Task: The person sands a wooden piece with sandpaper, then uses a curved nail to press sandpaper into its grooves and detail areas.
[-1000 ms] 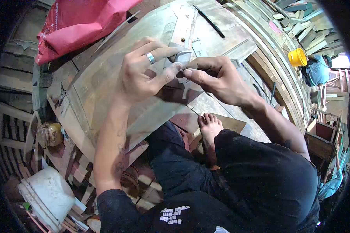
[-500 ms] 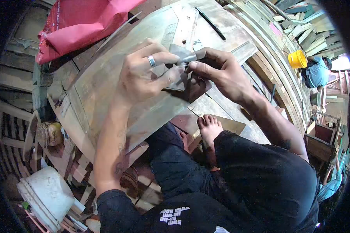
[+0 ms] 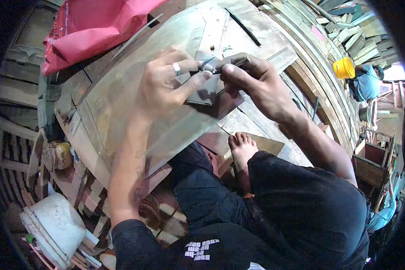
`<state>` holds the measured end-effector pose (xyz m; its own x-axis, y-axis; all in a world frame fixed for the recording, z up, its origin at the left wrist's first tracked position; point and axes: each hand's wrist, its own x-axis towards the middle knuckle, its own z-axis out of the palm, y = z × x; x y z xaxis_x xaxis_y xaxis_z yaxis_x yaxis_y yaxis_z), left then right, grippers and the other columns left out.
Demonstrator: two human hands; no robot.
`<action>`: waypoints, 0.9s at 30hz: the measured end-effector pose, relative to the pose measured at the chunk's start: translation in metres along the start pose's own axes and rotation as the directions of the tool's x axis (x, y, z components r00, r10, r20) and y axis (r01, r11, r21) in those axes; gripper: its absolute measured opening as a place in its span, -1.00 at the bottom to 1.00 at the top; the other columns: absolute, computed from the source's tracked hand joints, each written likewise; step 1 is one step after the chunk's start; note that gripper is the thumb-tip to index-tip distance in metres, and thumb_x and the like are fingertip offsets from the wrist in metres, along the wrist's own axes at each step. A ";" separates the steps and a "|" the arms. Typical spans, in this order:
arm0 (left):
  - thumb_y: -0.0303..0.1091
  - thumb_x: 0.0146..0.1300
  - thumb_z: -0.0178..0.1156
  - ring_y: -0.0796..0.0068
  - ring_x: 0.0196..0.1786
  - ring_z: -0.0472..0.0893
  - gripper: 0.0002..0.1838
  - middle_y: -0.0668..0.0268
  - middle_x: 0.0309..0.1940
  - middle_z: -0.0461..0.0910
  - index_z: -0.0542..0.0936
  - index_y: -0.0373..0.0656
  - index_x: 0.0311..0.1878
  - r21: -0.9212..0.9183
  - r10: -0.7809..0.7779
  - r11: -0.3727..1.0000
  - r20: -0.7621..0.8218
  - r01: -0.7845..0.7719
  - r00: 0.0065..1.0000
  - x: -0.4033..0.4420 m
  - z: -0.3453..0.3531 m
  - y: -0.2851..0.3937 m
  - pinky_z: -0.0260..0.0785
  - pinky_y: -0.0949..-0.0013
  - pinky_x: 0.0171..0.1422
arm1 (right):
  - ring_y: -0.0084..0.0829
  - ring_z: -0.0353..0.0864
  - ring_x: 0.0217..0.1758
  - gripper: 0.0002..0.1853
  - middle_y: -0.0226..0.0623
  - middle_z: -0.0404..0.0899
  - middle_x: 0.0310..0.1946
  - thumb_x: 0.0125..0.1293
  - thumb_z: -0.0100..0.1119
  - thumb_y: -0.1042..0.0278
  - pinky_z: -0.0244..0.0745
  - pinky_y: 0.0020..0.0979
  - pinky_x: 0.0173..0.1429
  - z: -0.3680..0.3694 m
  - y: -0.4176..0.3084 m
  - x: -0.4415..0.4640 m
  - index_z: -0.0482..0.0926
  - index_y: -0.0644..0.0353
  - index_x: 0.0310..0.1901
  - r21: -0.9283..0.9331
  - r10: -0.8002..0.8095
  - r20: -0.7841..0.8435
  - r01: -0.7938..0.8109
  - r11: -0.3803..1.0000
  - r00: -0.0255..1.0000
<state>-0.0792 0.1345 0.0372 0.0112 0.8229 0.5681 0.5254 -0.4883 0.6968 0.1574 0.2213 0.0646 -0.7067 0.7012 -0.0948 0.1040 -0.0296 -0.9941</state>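
My left hand (image 3: 168,81), with a ring on one finger, pinches a small shiny item (image 3: 208,64) at its left side. Against the other side of that item press the closed fingers of my right hand (image 3: 256,81). The item is blurred and mostly covered by fingertips, so I cannot make out what it is. Below the fingers a flat grey piece (image 3: 203,92) lies over the large wooden panel (image 3: 121,94). A dark thin stick (image 3: 243,27) rests on the boards beyond my hands.
Red plastic sheeting (image 3: 94,31) lies at the upper left. A white bucket (image 3: 58,225) stands at the lower left, a jar (image 3: 58,155) above it. Stacked planks curve along the right. Far right, a person (image 3: 366,83) is beside a yellow bucket (image 3: 344,68). My bare foot (image 3: 243,146) is below my hands.
My fingers have shifted slightly around the small item, and my right fingers have curled in more. The flat grey piece below shows more than it did one second ago.
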 end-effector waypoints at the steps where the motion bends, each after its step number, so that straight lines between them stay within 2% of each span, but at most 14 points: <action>1: -0.41 0.18 0.56 0.21 -0.13 0.71 -0.83 0.25 -0.26 0.77 0.86 -0.19 -0.16 0.123 0.002 0.992 0.026 -0.005 1.000 0.001 -0.002 0.003 0.52 0.16 0.01 | -0.58 0.71 -0.16 -0.65 -0.36 0.80 -0.24 0.62 0.35 0.15 0.66 -0.36 -0.02 0.000 -0.003 -0.001 0.72 0.29 0.15 -0.193 -0.018 0.000 0.018 0.981 1.000; 2: -0.37 0.22 0.55 0.21 -0.10 0.72 -0.83 0.26 -0.25 0.78 0.86 -0.19 -0.16 0.243 0.000 0.970 0.053 -0.013 0.999 0.001 -0.002 0.004 0.50 0.14 0.06 | -0.47 0.74 -0.25 -0.70 -0.24 0.79 -0.29 0.61 0.35 0.20 0.65 -0.31 -0.07 0.002 0.004 0.003 0.70 0.29 0.10 -0.261 -0.147 -0.028 0.135 0.956 0.989; 3: -0.37 0.22 0.55 0.21 -0.10 0.72 -0.83 0.26 -0.25 0.78 0.86 -0.19 -0.16 0.243 0.000 0.970 0.053 -0.013 0.999 0.001 -0.002 0.002 0.50 0.14 0.06 | -0.47 0.74 -0.25 -0.70 -0.24 0.79 -0.29 0.61 0.35 0.20 0.65 -0.31 -0.07 0.002 0.004 0.005 0.70 0.29 0.10 -0.260 -0.148 -0.028 0.136 0.956 0.989; 6: -0.28 0.25 0.54 0.23 0.00 0.71 -0.82 0.27 -0.22 0.79 0.87 -0.15 -0.15 0.364 0.007 0.931 0.005 -0.008 1.000 0.000 0.000 -0.003 0.40 0.16 0.19 | -0.18 0.78 -0.31 -0.78 0.03 0.74 -0.29 0.53 0.36 0.30 0.66 -0.23 -0.15 -0.001 0.001 0.010 0.65 0.31 -0.05 -0.548 -0.299 0.067 0.286 0.786 0.952; 7: -0.28 0.25 0.54 0.23 0.00 0.71 -0.82 0.27 -0.22 0.79 0.87 -0.15 -0.15 0.364 0.006 0.931 0.005 -0.008 1.000 -0.001 -0.001 -0.005 0.40 0.16 0.19 | -0.18 0.78 -0.31 -0.78 0.03 0.74 -0.29 0.53 0.36 0.30 0.66 -0.23 -0.15 -0.001 0.001 0.011 0.65 0.31 -0.05 -0.548 -0.299 0.067 0.286 0.786 0.952; 9: -0.26 0.28 0.51 0.24 0.01 0.70 -0.82 0.29 -0.22 0.78 0.87 -0.12 -0.14 0.363 0.005 0.932 0.021 -0.012 1.000 -0.001 -0.001 -0.008 0.39 0.16 0.22 | -0.46 0.79 -0.26 -0.71 -0.18 0.81 -0.24 0.58 0.38 0.21 0.69 -0.39 -0.15 -0.001 0.002 0.012 0.70 0.29 0.07 -0.596 -0.304 0.156 0.335 0.729 0.940; 11: -0.26 0.29 0.50 0.25 0.01 0.70 -0.82 0.29 -0.22 0.78 0.88 -0.10 -0.12 0.366 -0.002 0.931 0.022 -0.007 1.000 -0.002 -0.001 -0.008 0.39 0.15 0.22 | -0.47 0.81 -0.24 -0.75 -0.18 0.83 -0.22 0.53 0.43 0.30 0.71 -0.36 -0.14 -0.004 0.005 0.017 0.73 0.28 0.07 -0.552 -0.275 0.180 0.328 0.766 0.945; 13: -0.25 0.29 0.50 0.25 0.01 0.70 -0.82 0.30 -0.23 0.77 0.88 -0.09 -0.11 0.369 -0.010 0.930 0.025 -0.001 1.000 -0.002 -0.004 -0.006 0.38 0.14 0.22 | -0.47 0.82 -0.23 -0.76 -0.19 0.83 -0.19 0.48 0.45 0.38 0.72 -0.34 -0.12 -0.003 0.002 0.018 0.77 0.27 0.08 -0.617 -0.324 0.215 0.385 0.686 0.922; 16: -0.15 0.24 0.54 0.21 0.08 0.68 -0.65 0.27 -0.10 0.77 0.86 -0.04 0.05 0.352 -0.092 0.935 0.109 0.048 0.990 -0.001 -0.008 -0.006 0.37 0.13 0.28 | -0.34 0.84 -0.22 -0.79 -0.17 0.82 -0.18 0.45 0.44 0.42 0.72 -0.32 -0.11 -0.006 -0.002 0.023 0.79 0.25 0.06 -0.651 -0.385 0.258 0.454 0.609 0.886; 18: 0.12 0.12 0.60 0.12 0.22 0.63 -0.29 0.18 0.12 0.70 0.76 -0.03 0.30 0.369 -0.154 0.926 0.175 0.080 0.973 -0.004 -0.008 -0.007 0.33 0.07 0.42 | -0.23 0.84 -0.22 -0.79 -0.14 0.81 -0.16 0.44 0.42 0.45 0.71 -0.27 -0.11 -0.006 -0.004 0.024 0.80 0.21 0.06 -0.645 -0.415 0.288 0.495 0.582 0.863; 19: 0.12 0.12 0.60 0.12 0.22 0.63 -0.29 0.18 0.12 0.70 0.76 -0.03 0.30 0.369 -0.154 0.926 0.175 0.080 0.972 -0.004 -0.007 -0.006 0.33 0.07 0.42 | -0.23 0.84 -0.22 -0.79 -0.14 0.81 -0.16 0.44 0.42 0.45 0.71 -0.27 -0.11 -0.006 -0.005 0.024 0.80 0.21 0.06 -0.645 -0.415 0.288 0.495 0.583 0.863; 22: 0.49 -0.13 0.59 0.01 0.42 0.51 0.19 0.10 0.34 0.56 0.59 -0.09 0.52 0.494 -0.208 0.868 0.264 0.054 0.942 -0.005 -0.008 0.000 0.20 -0.05 0.63 | -0.23 0.83 -0.21 -0.79 -0.14 0.78 -0.15 0.43 0.41 0.48 0.71 -0.22 -0.12 -0.007 -0.006 0.024 0.80 0.20 0.06 -0.692 -0.416 0.366 0.542 0.476 0.833; 25: 0.47 -0.13 0.60 -0.03 0.45 0.47 0.21 0.10 0.39 0.51 0.56 -0.08 0.55 0.501 -0.154 0.866 0.270 -0.002 0.951 -0.005 -0.006 -0.001 0.16 -0.09 0.66 | -0.10 0.79 -0.23 -0.80 -0.14 0.74 -0.20 0.38 0.40 0.48 0.69 -0.20 -0.13 -0.008 -0.013 0.028 0.76 0.23 0.02 -0.706 -0.373 0.468 0.593 0.388 0.801; 27: 0.39 -0.18 0.66 -0.06 0.54 0.42 0.28 0.11 0.53 0.41 0.46 -0.02 0.64 0.506 -0.187 0.863 0.313 0.003 0.931 -0.006 -0.006 0.000 0.16 -0.14 0.68 | -0.12 0.81 -0.24 -0.88 -0.17 0.74 -0.23 0.41 0.38 0.45 0.74 -0.17 -0.12 -0.015 -0.011 0.040 0.73 0.25 -0.09 -0.735 -0.415 0.438 0.584 0.346 0.797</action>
<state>-0.0848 0.1274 0.0364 0.1785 0.9484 0.2622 0.8836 -0.2717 0.3813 0.1380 0.2606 0.0728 -0.9132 0.2593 0.3143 0.1377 0.9224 -0.3607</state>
